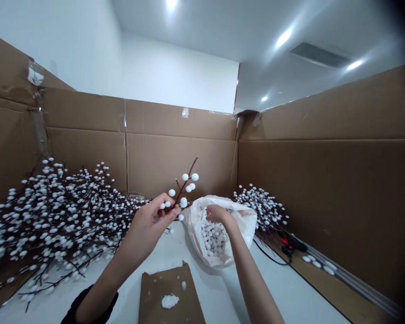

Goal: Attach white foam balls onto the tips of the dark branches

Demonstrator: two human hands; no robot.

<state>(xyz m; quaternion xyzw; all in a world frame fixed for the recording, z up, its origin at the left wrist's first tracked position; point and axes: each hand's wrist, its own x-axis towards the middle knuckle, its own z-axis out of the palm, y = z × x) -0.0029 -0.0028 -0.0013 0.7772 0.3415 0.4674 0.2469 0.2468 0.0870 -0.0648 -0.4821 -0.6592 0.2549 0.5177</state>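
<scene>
My left hand (162, 212) pinches a brown artificial berry branch (182, 191) between thumb and fingers. Small white foam balls sit on its twigs, and two bare tips point up. Inside the mouth of a white plastic bag (245, 225) is my right hand (217, 213), its fingers curled together above a heap of loose white balls (213, 237). What those fingers hold, if anything, is hidden. Closer to me lies a piece of cardboard (170, 281) bearing a white blob of what looks like glue (170, 301).
A large pile of berry branches (64, 211) spreads along the left, and a smaller bunch (259, 207) lies behind the bag. At right are a dark tool with a red part (286, 245), its cable (270, 257) and several white balls (319, 264). Cardboard walls (182, 153) enclose the table.
</scene>
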